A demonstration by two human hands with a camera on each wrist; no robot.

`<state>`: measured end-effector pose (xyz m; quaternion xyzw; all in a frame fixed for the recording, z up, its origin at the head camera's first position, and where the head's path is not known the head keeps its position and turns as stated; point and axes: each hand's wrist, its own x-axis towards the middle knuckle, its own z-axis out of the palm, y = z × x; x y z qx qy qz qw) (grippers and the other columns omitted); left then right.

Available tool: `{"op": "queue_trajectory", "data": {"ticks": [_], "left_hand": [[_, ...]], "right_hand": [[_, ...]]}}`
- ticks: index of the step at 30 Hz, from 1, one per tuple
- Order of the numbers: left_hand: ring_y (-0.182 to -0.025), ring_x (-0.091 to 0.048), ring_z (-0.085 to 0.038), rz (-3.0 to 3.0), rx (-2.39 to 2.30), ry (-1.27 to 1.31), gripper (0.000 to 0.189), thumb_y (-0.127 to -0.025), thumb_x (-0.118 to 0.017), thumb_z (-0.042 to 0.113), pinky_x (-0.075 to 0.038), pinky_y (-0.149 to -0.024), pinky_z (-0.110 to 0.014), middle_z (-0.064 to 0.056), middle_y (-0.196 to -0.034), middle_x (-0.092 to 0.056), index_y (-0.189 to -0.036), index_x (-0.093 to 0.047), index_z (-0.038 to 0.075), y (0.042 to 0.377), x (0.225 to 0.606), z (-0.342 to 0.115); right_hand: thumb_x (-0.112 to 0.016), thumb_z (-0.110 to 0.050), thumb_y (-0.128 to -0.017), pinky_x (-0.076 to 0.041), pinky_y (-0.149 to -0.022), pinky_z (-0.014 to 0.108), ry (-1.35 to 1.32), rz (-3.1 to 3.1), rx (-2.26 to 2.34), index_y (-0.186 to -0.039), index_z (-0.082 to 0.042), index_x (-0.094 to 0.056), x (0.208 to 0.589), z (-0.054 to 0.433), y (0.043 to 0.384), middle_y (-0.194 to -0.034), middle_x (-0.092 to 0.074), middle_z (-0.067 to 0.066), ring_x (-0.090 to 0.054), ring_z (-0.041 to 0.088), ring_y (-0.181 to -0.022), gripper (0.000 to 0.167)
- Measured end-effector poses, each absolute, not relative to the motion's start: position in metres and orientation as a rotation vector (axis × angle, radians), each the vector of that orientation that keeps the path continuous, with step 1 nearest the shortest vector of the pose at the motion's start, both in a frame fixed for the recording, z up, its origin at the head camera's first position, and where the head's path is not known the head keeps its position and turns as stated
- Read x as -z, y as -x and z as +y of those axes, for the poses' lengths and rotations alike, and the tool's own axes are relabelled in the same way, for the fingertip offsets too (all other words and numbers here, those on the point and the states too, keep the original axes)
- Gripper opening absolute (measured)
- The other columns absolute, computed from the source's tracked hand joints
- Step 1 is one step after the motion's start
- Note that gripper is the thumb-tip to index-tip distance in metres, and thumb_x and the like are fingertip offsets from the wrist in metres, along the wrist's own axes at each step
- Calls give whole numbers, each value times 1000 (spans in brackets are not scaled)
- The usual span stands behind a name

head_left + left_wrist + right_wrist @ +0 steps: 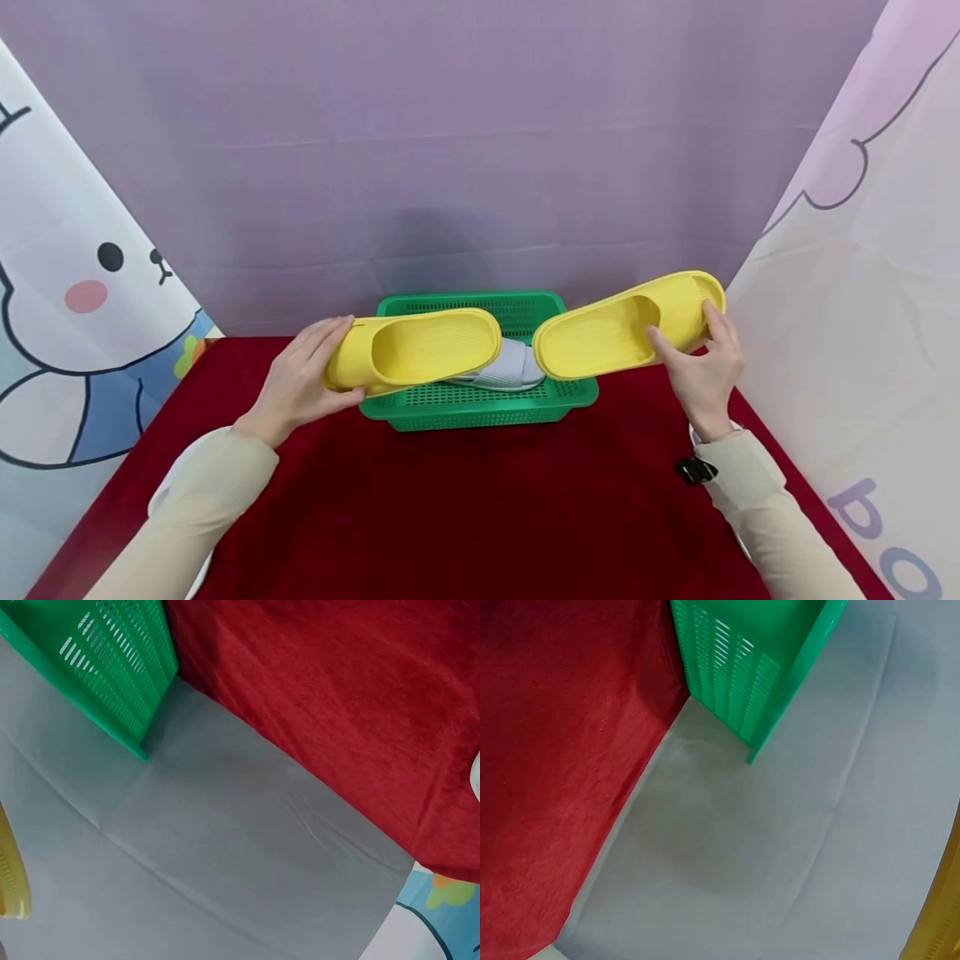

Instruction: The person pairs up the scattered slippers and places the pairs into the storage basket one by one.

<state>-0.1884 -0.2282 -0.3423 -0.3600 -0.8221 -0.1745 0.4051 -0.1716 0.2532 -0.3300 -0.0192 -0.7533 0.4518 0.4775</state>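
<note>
My left hand (303, 375) grips a yellow slipper by its toe end, thumb below and fingers over the top. That left slipper (438, 343) points its heel to the right, above the green basket (480, 418). With thumb and fingers my right hand (705, 375) holds a matching yellow slipper (592, 340) at its toe end, heel to the left. Inside the basket lies a light grey slipper (513, 367), partly hidden by the yellow ones. Both wrist views show only an edge of a yellow slipper, at the lower left and lower right sides.
Dark red cloth (480, 517) covers the table, and the basket stands at its back edge. A plain lilac-grey curtain (465, 150) hangs right behind. Printed cartoon panels (75, 333) flank the table on either side.
</note>
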Motion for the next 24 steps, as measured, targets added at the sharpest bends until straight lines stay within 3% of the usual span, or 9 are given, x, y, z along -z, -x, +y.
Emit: {"op": "queue_trajectory", "data": {"ticks": [4,8,12,18,24], "left_hand": [[-112,-50,-31,-2092,437,914,80,-78,-52,62,-32,-107,-24,-15,-121,-57,-127,-51,0,191,344,-226],[-111,-50,-31,-2104,419,921,77,-75,-57,59,-44,-97,-37,-14,-121,-57,-126,-52,0,194,344,-223],[-111,-50,-31,-2115,408,923,77,-71,-61,53,-48,-86,-48,-15,-120,-57,-126,-52,0,195,345,-219],[-112,-50,-31,-2128,403,931,78,-66,-65,48,-49,-85,-50,-15,-120,-56,-126,-52,-1,197,345,-211],[-112,-50,-31,-2126,412,935,79,-61,-70,40,-49,-85,-50,-14,-121,-56,-126,-52,-1,198,345,-205]], "right_hand": [[-81,-9,-61,-39,-79,13,43,-1812,-1129,-127,-1,-53,329,249,172,-123,-57,16,-48,7,-94,72],[-80,-4,-61,-39,-83,15,50,-1792,-1146,-126,4,-52,328,244,174,-123,-56,20,-50,19,-99,72],[-81,-4,-60,-38,-86,17,52,-1783,-1167,-126,4,-52,328,237,175,-123,-55,21,-50,24,-104,72],[-83,-11,-60,-37,-83,17,58,-1771,-1203,-126,-3,-55,329,226,173,-120,-57,16,-49,19,-101,72],[-83,-14,-61,-37,-83,17,54,-1745,-1182,-126,0,-54,331,219,176,-116,-57,18,-50,20,-100,72]]}}
